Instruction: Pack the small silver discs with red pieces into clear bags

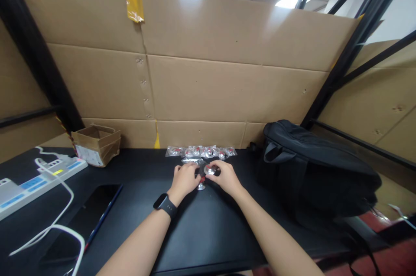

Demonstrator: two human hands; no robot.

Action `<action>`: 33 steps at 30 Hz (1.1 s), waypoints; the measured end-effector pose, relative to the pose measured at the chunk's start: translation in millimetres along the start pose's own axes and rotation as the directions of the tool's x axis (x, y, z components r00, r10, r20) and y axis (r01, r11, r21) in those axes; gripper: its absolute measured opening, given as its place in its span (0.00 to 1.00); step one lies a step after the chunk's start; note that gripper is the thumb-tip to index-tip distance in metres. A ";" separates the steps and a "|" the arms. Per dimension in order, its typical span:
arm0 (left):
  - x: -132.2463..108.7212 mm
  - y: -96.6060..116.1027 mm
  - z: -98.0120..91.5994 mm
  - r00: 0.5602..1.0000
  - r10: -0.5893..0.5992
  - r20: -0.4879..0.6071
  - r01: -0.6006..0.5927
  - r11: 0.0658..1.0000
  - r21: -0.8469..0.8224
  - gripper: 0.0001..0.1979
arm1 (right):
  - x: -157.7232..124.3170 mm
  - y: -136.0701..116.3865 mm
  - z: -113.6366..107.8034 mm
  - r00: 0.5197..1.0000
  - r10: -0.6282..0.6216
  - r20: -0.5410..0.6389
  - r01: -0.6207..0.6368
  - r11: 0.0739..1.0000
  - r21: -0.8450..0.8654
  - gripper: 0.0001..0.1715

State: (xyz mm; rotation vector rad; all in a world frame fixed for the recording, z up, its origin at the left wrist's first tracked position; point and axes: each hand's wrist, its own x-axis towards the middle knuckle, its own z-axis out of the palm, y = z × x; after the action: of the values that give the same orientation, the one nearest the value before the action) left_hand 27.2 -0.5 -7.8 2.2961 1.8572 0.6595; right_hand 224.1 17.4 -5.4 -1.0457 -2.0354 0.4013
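Pinched between the thumb and fingers of my right hand (226,176) is a small round shiny metal disc (210,170). My left hand (186,179), with a dark watch (165,205) on its wrist, is beside it, its fingers curled inward. What those left fingers hold, if anything, I cannot make out. Just below and between my hands, another small shiny metal piece (201,186) with a red part sits on the black table (208,232). A clear plastic bag (191,161) lies right behind my left fingers. Farther back, several bagged round metal pieces (197,151) form a row.
A black backpack (312,172) stands at the right. On the left are an open cardboard box (97,144), a white power strip (42,185) with cables, and a dark tablet or phone (87,219). A cardboard wall (201,89) closes off the back.
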 end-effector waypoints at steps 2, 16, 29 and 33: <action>-0.8 1.7 1.1 1.000 -0.001 0.006 0.001 1.000 -0.014 0.15 | 0.7 3.3 7.9 0.999 0.031 0.032 -0.029 0.998 -0.059 0.12; 0.5 -2.9 11.8 0.995 0.039 0.093 -0.034 0.998 -0.054 0.22 | -0.8 15.8 1.5 0.979 -0.050 0.198 0.068 0.994 -0.084 0.20; -2.2 -1.1 10.2 0.986 0.114 0.123 -0.100 0.988 -0.114 0.26 | 4.7 21.6 13.7 0.996 0.027 0.081 -0.027 1.000 0.001 0.10; -2.1 -1.1 7.2 0.983 0.132 0.131 -0.115 0.985 -0.129 0.26 | 3.5 22.3 12.0 0.997 0.032 0.066 -0.030 0.999 -0.026 0.09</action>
State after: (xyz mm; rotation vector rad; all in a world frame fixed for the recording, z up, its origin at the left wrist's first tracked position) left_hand 28.8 -1.0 -15.2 2.3288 1.5809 0.5922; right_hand 225.6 34.6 -24.1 -1.0938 -2.0896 0.4322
